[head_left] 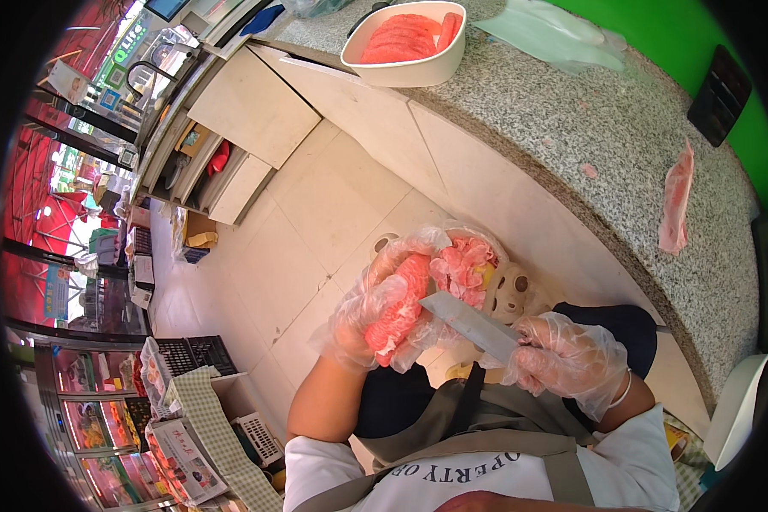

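Head view: here's my left hand point(358, 320), gloved in clear plastic, curled tight around a chunk of red pulp point(404, 299) out in front of me! My right hand point(567, 358), gloved too, is clamped on 1 knife point(474, 326), tip right by the pulp; touching, I can't tell. Peelings point(465, 266) sit just beyond. Up on the speckled counter point(529, 111), 1 white tray point(410, 77) holds red segments point(401, 41).

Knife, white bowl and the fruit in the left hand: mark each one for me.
Knife point(471, 325), head view: on the middle of the blade.
White bowl point(415, 76), head view: on its outer side wall.
Held fruit point(400, 307), head view: on its pinkish-red flesh.
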`<state>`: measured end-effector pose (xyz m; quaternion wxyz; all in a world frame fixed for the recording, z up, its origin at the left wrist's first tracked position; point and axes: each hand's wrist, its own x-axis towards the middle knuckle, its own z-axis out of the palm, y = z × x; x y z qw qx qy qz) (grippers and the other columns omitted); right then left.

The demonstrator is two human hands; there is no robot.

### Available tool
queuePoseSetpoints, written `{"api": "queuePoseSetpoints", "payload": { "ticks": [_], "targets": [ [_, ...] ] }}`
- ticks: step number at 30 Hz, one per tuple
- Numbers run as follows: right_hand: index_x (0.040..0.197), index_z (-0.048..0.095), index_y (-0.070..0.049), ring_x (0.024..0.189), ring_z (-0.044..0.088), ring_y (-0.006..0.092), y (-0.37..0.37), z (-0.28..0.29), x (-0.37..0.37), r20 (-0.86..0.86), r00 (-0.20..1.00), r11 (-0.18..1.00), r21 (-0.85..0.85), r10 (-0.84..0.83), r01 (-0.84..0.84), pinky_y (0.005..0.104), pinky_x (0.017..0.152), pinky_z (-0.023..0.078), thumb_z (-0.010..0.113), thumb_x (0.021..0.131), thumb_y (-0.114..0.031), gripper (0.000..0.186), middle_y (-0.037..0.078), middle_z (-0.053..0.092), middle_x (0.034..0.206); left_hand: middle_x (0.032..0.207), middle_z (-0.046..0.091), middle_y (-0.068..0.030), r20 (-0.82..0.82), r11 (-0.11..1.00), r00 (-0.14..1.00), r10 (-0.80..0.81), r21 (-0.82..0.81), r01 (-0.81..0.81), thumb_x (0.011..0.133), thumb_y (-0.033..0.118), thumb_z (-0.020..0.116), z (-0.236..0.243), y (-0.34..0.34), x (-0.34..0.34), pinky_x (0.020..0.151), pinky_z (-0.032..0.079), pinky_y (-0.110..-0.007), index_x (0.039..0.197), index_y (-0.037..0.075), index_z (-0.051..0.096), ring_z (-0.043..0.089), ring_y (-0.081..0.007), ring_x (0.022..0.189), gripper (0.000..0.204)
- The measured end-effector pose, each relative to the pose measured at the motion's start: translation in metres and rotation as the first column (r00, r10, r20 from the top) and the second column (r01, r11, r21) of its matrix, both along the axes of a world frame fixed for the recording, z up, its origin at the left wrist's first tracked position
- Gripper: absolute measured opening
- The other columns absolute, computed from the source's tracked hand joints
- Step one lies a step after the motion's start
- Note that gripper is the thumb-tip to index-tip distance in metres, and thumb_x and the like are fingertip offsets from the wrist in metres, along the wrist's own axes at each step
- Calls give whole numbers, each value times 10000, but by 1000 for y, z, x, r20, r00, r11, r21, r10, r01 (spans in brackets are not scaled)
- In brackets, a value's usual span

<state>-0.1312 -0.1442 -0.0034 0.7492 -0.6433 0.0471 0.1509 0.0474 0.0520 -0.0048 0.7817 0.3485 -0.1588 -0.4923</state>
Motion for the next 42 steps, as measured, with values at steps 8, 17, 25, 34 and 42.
{"api": "queuePoseSetpoints", "payload": {
  "ticks": [8, 17, 25, 34, 42],
  "targets": [
    [908, 545, -16, 535, 488, 120, -2, 1, -1, 4, 1000, 1000, 27, 0, -1, 279, 494, 390, 480, 944, -160, 162, 29, 520, 625, 1187, 503, -138, -4, 999, 999, -33, -13, 33, 801, 335, 630, 3, -1, 1, 648, 483, -283, 1297, 18, 449, 570, -182, 752, 615],
    [893, 534, -24, 542, 489, 106, -2, 4, -2, -10, 1000, 999, 43, 2, -2, 267, 502, 393, 473, 953, -162, 163, 16, 511, 628, 1173, 505, -131, 48, 999, 998, -37, 30, 35, 806, 278, 611, 2, 2, 3, 631, 478, -279, 1299, 31, 455, 565, -184, 753, 572],
    [876, 544, -37, 537, 494, 108, -1, 4, -1, -37, 999, 999, 37, 1, 0, 268, 500, 401, 477, 958, -163, 164, 13, 514, 629, 778, 525, -130, 172, 987, 982, 75, 129, -98, 828, 314, 594, 11, -10, -7, 437, 409, -269, 1272, -23, 422, 473, -177, 533, 583],
    [875, 553, -31, 524, 496, 113, -3, -3, 0, 58, 998, 999, -25, 33, -32, 270, 497, 403, 484, 951, -170, 173, 17, 527, 632, 1230, 513, -126, 272, 984, 962, -26, 176, -23, 844, 227, 583, 3, 1, 5, 946, 408, -342, 1314, 14, 464, 507, -235, 1103, 530],
    [874, 536, -20, 511, 495, 130, -5, 7, 4, -183, 980, 966, 259, 73, -24, 289, 488, 394, 488, 937, -138, 142, 34, 529, 622, 571, 524, -137, 211, 975, 974, 76, 188, -117, 829, 314, 615, 18, -14, -10, 266, 371, -271, 1276, -33, 409, 451, -175, 325, 602]
  ]
}}
